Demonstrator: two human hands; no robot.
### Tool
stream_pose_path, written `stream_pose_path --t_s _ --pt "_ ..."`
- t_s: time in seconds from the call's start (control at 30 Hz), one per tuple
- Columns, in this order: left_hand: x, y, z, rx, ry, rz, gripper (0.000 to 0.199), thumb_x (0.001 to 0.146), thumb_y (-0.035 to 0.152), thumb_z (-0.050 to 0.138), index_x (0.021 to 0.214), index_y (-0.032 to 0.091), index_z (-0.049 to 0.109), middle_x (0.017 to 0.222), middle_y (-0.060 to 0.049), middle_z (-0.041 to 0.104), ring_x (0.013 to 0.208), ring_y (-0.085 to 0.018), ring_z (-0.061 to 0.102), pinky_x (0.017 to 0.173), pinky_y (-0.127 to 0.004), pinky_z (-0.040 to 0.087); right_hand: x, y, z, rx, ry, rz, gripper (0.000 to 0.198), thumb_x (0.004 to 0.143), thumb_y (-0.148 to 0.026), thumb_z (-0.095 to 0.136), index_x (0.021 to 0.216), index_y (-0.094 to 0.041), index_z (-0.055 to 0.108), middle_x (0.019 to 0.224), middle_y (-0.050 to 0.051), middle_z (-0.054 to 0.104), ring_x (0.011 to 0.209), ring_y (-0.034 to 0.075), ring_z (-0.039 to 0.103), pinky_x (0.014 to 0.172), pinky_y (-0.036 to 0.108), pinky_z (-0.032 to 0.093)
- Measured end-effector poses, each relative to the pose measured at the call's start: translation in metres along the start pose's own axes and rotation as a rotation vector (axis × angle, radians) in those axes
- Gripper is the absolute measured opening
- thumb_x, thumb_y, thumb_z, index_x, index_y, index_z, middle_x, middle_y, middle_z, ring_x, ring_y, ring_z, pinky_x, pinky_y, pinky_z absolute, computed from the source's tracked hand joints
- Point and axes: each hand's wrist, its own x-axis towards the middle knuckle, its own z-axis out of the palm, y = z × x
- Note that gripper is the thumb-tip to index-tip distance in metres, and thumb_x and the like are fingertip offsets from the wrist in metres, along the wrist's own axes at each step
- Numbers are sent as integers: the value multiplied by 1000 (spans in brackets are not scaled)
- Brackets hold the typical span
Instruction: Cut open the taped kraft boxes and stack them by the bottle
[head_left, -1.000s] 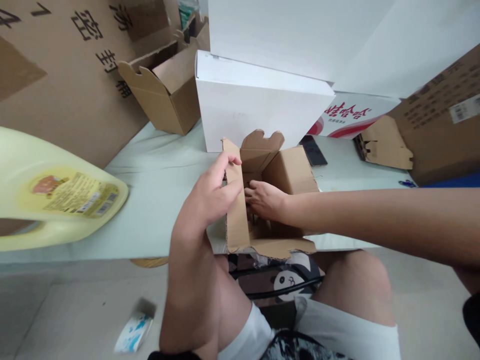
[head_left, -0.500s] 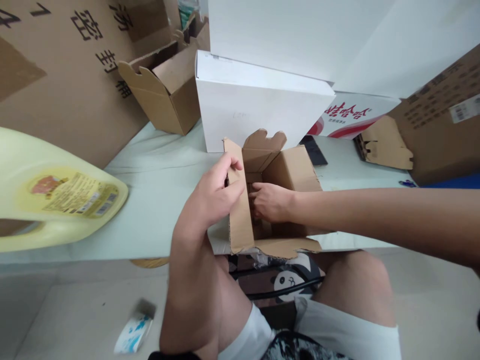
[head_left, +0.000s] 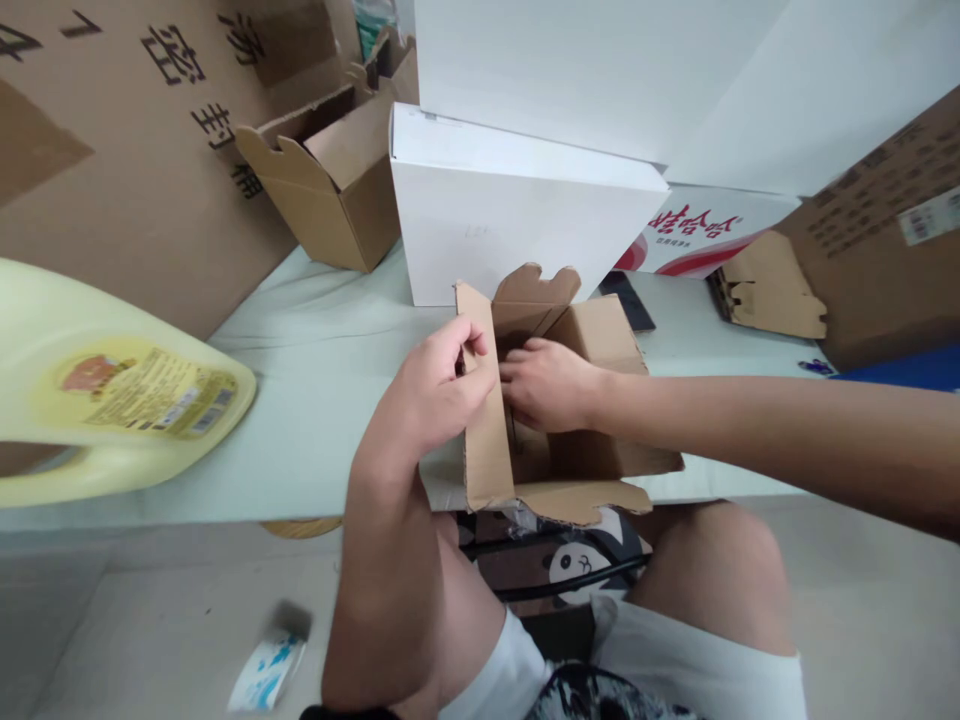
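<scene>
An open cardboard box with raised flaps sits at the table's front edge. My left hand is closed on the box's left flap, with thumb and fingers bent over its outer side. Inside the box is my right hand, its fingers reaching toward the left inner wall. The flap hides the fingertips partly, and I see no object in that hand. One scalloped flap stands up at the far side, and another leans out over the near edge.
Behind the box stands a white box. A yellow jug lies to the left, near another open carton. At right are a dark flat object, a flattened brown carton and a red-lettered box.
The cardboard box and my left hand have shifted slightly right and nearer. My right hand has moved a little up and right within the box, its fingers less curled.
</scene>
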Motion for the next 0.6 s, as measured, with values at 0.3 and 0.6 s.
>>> stream_pose_path --t_s 0.3,0.6 --pt "-1 -2 -3 23 29 -24 14 72 16 52 81 24 44 59 6 38 55 -14 36 53 -30 28 -13 35 -2 -44 589 509 59 88 -19 57 146 -8 47 133 21 62 117 35 54 96 47 39" --pt "-1 -3 -5 -14 19 -23 15 72 15 51 81 24 43 58 7 37 53 -13 34 51 -30 29 -19 37 1 29 608 451 52 87 -7 46 138 -13 53 112 14 68 95 28 59 77 38 46"
